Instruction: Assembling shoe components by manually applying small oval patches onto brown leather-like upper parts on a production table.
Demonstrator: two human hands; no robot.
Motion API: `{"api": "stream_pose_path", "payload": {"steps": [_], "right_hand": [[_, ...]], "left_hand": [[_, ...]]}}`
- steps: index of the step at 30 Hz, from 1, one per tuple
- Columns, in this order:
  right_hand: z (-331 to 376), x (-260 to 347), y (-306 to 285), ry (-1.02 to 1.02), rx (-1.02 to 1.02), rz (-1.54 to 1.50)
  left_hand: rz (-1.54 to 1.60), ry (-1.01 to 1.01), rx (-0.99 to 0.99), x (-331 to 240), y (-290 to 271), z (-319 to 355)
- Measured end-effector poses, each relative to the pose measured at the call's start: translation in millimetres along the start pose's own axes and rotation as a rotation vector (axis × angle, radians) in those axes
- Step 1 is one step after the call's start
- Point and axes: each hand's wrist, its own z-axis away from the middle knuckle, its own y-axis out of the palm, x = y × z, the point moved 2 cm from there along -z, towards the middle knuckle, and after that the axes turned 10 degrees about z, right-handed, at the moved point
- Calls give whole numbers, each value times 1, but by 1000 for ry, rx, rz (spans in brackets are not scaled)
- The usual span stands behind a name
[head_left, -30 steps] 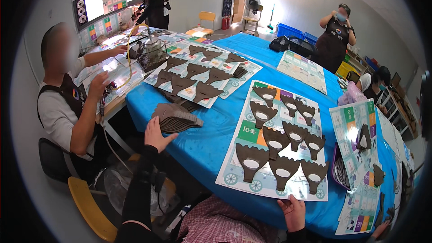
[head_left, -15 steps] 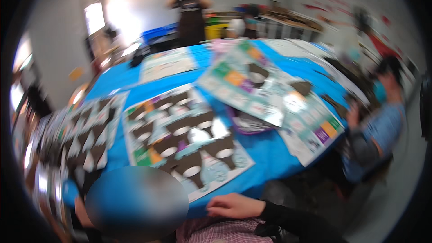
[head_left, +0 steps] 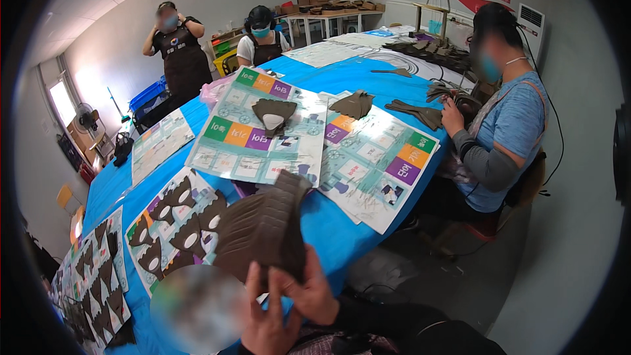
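Note:
Both my hands hold up a dark brown, ribbed, fan-shaped piece (head_left: 263, 223) over the near edge of the table. My left hand (head_left: 269, 321) grips its lower end from below, fingers pointing up. My right hand (head_left: 314, 294) pinches the same end from the right side. Behind it lies a large printed sheet (head_left: 246, 167) bearing one brown fan-shaped piece (head_left: 271, 106) with a pale oval on it. To the left, another printed sheet (head_left: 137, 260) carries several similar brown pieces (head_left: 187, 235). A blurred patch covers the area left of my hands.
A blue cloth (head_left: 335, 230) covers the table. At right a seated co-worker (head_left: 509, 125) handles brown pieces near a printed sheet (head_left: 368, 167). Two more people (head_left: 177, 59) are at the far side. More laden sheets (head_left: 98, 276) lie far left; dark pieces (head_left: 427, 52) are piled at the back.
The view has swung to the right. My right hand, earlier at the table edge with no piece visible in it, now grips the raised brown piece together with my left hand.

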Motion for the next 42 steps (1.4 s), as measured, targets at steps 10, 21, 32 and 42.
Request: {"api": "stream_pose_path", "payload": {"steps": [10, 21, 32, 42], "right_hand": [[-228, 32, -232, -235, -315, 388], [-344, -78, -342, 278, -469, 1296], [-378, -80, -329, 430, -698, 1234], [-435, -82, -341, 751, -619, 1464]], "left_hand": [[155, -236, 252, 45, 10, 19], [56, -310, 169, 71, -7, 38], [143, -361, 186, 86, 39, 16], [-18, -370, 117, 104, 65, 63]]}}
